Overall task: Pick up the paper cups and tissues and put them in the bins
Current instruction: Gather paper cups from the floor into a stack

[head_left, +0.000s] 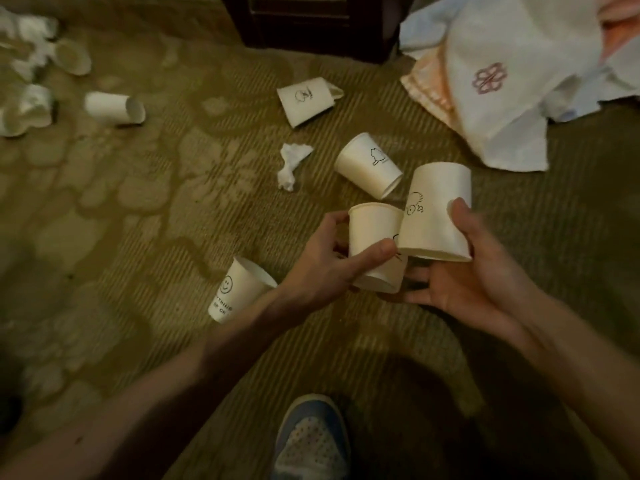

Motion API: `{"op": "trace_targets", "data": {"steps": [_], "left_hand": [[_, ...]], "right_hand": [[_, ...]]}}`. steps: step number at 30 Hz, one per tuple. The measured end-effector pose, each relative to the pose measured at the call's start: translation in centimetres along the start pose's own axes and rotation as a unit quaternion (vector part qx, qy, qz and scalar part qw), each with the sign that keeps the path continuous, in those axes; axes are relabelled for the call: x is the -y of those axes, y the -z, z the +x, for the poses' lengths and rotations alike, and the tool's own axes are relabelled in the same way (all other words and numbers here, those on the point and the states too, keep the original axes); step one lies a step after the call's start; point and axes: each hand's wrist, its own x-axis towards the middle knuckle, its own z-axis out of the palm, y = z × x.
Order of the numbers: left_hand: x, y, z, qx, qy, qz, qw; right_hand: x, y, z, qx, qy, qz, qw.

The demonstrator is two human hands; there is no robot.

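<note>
Above the olive patterned carpet (138,209), centre-right of the frame, the left hand (329,261) grips a short white paper cup (374,240) and the right hand (481,275) clasps a taller printed white paper cup (438,216) (gathering stage, I judge), so next comes probably nesting them, then finding the unseen bins.

I see my left hand (318,265) gripping a cup (374,233) and my right hand (485,282) holding a second cup (436,213) just beside it, above the carpet (173,202).
</note>
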Motion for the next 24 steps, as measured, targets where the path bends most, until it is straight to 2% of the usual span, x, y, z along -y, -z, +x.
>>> {"op": "trace_targets", "data": {"steps": [6,11,14,16,18,21,24], "left_hand": [[0.9,2.2,0.3,0.035,0.020,0.038,0.998],[0.9,3.1,0.9,0.075,0.014,0.065,0.995],[0.0,3.9,2.1,0.083,0.014,0.114,0.990],[-0.4,4.8,3.3,0.044,0.007,0.146,0.988],[-0.7,6.1,4.9,-0.048,-0.016,0.180,0.982],[-1.0,9.0,8.1,-0.165,-0.056,0.263,0.949],[-0.7,11.4,11.5,-0.132,-0.025,0.402,0.906]], "right_hand": [[-0.8,0.4,1.5,0.052,-0.013,0.001,0.999],[-1.1,1.4,2.4,-0.027,-0.032,0.006,0.999],[-1.2,1.7,2.7,-0.046,-0.037,0.030,0.998],[-1.2,1.8,2.9,-0.059,-0.042,0.030,0.997],[-1.3,1.9,3.0,-0.063,-0.049,0.026,0.996],[-1.3,2.0,3.0,-0.056,-0.054,0.026,0.997],[-1.3,2.1,3.3,-0.062,-0.057,0.027,0.996]]}}
